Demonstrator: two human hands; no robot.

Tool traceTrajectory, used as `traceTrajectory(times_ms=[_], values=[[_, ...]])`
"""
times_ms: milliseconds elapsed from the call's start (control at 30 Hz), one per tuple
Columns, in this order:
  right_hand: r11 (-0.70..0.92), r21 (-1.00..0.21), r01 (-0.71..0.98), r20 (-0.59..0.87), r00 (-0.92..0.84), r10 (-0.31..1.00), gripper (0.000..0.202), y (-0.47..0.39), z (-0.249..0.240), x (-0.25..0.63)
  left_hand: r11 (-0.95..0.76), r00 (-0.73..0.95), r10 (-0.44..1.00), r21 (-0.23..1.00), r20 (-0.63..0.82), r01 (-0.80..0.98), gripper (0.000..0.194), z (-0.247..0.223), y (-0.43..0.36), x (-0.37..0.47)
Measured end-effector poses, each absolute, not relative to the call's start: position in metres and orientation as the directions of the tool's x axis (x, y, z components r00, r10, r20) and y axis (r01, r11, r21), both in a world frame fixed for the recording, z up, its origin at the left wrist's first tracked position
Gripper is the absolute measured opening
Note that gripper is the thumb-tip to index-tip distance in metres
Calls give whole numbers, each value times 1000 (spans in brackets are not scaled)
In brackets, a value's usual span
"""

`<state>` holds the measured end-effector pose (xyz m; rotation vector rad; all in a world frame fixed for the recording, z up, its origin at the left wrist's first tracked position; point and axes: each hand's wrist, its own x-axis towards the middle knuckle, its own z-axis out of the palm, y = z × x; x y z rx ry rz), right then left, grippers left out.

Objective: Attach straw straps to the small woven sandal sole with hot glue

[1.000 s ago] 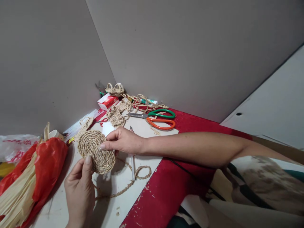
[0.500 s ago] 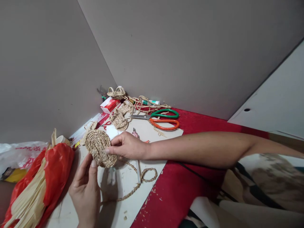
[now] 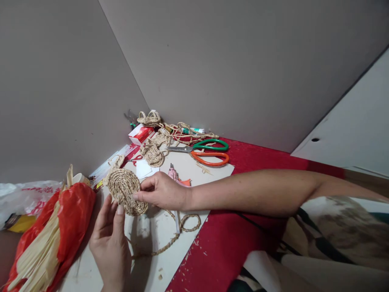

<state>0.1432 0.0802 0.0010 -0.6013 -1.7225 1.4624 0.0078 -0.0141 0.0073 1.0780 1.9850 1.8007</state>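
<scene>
Your head camera (the only view) faces forward and down, near your left hand [image 3: 110,245] and right hand [image 3: 167,191], over the table [image 3: 194,263] toward the grey walls [image 3: 243,73].

Braided coil [image 3: 123,188]: straw-tan, the plait ringing round in tight ovals
Scissors [image 3: 192,149]: steel-grey blades, one handle loop green, the other orange
Tablecloth [image 3: 212,247]: deep red, sprinkled with pale flecks
Work board [image 3: 168,261]: off-white
Plastic bag [image 3: 75,209]: bright red
Dried husk strips [image 3: 41,253]: soft creamy yellow
Small carton [image 3: 142,134]: red and white
Walls [image 3: 243,81]: dull grey
Garment [image 3: 343,227]: white, mottled brown, dark bands
</scene>
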Motion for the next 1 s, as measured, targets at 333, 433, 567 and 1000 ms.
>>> traceTrajectory(times_ms=[333,433,567,1000], values=[[250,-965,-83,244,-634,733,41,72,6,147,-4,-498,843,928,204,373,72,-5,-17,6],[303,-950,-71,267,-686,677,37,68,10,150,-14,-472,861,936,191,353,75,-3,-18,5],[362,-927,-96,310,-739,599,38,67,14,155,-26,-457,877,964,148,264,66,3,-16,3],[79,-935,-345,296,-643,707,26,98,22,154,256,199,965,767,-170,-588,39,21,-20,-10]])
